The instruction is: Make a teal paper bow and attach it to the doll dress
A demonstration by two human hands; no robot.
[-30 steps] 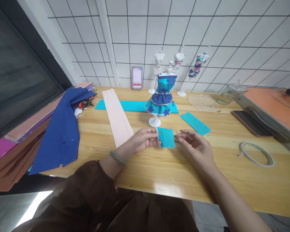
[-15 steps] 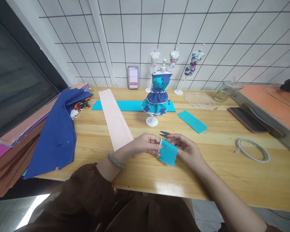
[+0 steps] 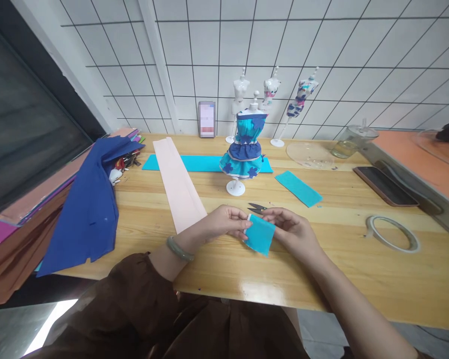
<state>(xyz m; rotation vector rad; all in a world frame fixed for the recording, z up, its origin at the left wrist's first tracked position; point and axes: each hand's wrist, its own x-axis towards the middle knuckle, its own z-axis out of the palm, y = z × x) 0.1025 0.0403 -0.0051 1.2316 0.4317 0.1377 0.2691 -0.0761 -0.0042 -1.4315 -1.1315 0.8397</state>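
A small turquoise piece of crepe paper [image 3: 261,236] with a white strip along its left edge is held over the table. My left hand [image 3: 230,223] pinches that edge between thumb and fingers. On the other side, my right hand [image 3: 292,228] is closed at the piece's upper right corner; its fingertips are partly hidden. Scissors [image 3: 257,208] lie just beyond the piece, their dark blades showing and the handles out of sight behind my right hand. Behind them stands a mini dress form [image 3: 243,144] in a turquoise and dark blue ruffled dress.
A pale pink strip [image 3: 179,189] crosses a long turquoise strip [image 3: 200,163]. A short turquoise piece [image 3: 298,188], a tape roll [image 3: 392,234] and a dark phone [image 3: 385,185] lie at right. Blue paper [image 3: 86,204] hangs over the left edge. A lidded cup [image 3: 346,144] stands at the back.
The turquoise piece has tilted slightly, its lower corner shifting a little up and left. Both hands keep nearly the same place.
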